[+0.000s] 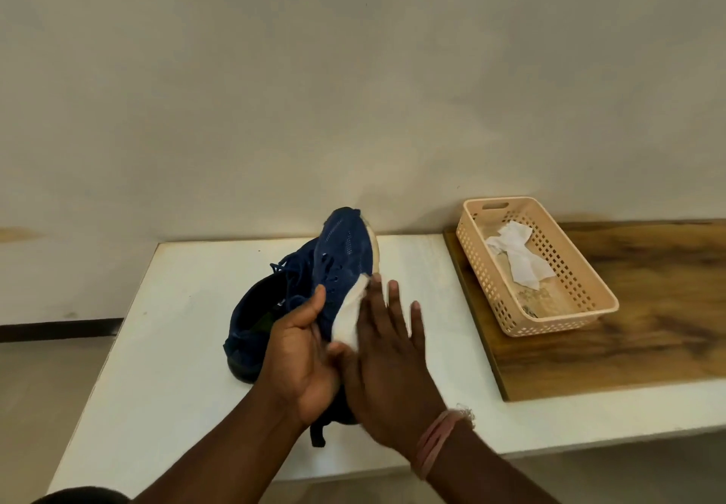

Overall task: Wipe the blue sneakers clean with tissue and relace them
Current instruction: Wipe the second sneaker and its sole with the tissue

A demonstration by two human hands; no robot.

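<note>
Bench (188, 346) middle: our left hand (302, 358) grips the blue sneaker (338, 252), toe tilted up toward the far edge | tissue (349, 319) lies under our right hand's (393, 370) straight fingers (379, 307), pressed on the sneaker | basket (589, 307) right, holding used tissue (518, 256).

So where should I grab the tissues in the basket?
Pinch the tissues at the crumpled, raised knot near the far end, coming straight down from above. The basket has walls on all sides, so no side approach works, and the flat tails lie against its floor.
</note>
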